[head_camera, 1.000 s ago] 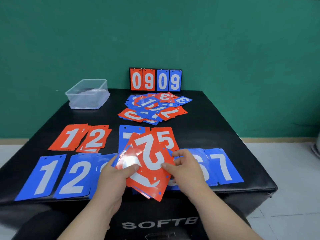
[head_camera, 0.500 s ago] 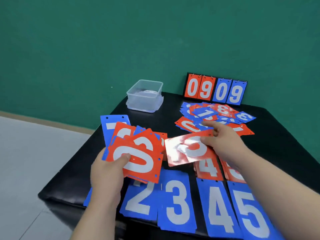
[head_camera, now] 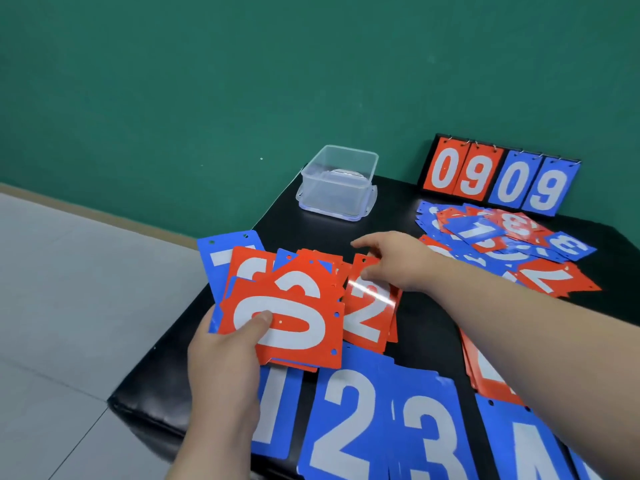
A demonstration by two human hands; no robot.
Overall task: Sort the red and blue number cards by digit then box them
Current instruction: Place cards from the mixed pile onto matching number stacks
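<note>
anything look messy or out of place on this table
Yes: the heap of red and blue cards in front of the scoreboard lies jumbled, overlapping at all angles, unlike the neat blue row at the near edge. The fan of cards in the left hand is also splayed unevenly.

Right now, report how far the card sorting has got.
Done: the blue 2 pile, blue 3 pile and blue 4 pile lie in a front row.
In hand: the left hand grips a fan of cards; the right hand pinches a red 2 card onto its pile.
Left: the mixed heap, then boxing. The clear box shows no cards.
</note>
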